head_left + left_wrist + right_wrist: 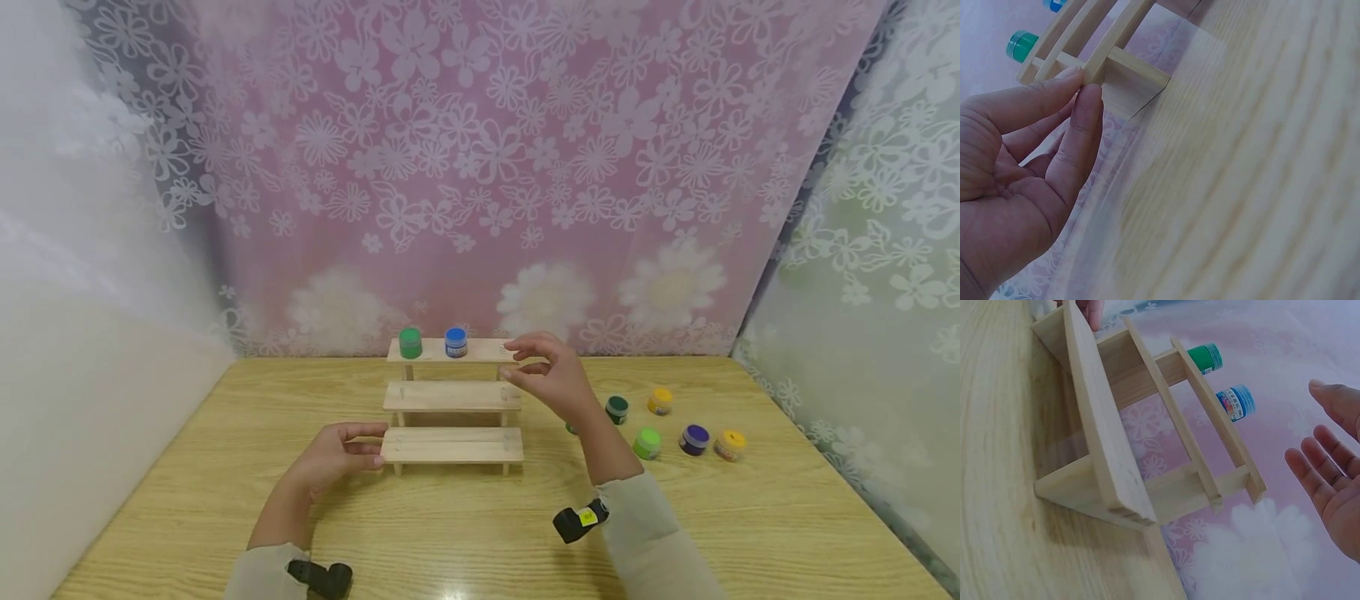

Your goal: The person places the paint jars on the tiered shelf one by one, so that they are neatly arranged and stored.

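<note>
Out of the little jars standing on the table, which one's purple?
The purple jar stands between the light green jar and the rightmost yellow-orange jar. Its colour sets it apart: the others there show green or yellow-orange.

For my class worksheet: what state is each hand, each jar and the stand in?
Wooden stand: upright
Left hand: pinching wooden stand
Right hand: holding nothing
Shelved green jar: upright, capped
Blue jar: upright, capped
Light green jar: upright
Dark green jar: upright
Purple jar: upright
Far yellow jar: upright
Near yellow jar: upright
Mostly hidden jar: can't tell
</note>
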Motion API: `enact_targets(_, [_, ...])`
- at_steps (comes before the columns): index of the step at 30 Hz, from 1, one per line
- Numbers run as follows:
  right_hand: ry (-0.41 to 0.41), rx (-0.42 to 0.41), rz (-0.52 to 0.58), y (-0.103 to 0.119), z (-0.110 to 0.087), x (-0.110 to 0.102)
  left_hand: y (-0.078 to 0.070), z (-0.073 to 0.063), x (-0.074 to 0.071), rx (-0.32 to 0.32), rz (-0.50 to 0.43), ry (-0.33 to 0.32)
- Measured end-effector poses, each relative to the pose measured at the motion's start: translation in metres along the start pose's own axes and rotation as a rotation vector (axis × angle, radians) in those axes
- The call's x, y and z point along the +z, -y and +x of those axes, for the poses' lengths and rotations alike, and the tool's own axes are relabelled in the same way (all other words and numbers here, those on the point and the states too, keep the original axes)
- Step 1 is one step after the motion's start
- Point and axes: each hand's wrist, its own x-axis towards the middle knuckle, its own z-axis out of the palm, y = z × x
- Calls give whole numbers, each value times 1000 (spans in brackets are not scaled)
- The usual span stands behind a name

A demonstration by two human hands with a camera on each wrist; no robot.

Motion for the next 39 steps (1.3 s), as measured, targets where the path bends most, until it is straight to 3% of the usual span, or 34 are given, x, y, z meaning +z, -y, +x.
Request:
enact_targets(16, [-12, -2, 15, -12, -28, -19, 2, -2, 0, 11, 15, 6])
enact_targets(24, [35, 82, -41, -17, -39, -33, -1, -2, 0, 17, 8, 12])
enact_targets(39, [11, 182, -37, -49, -56, -55, -1, -1, 0, 16, 7, 14])
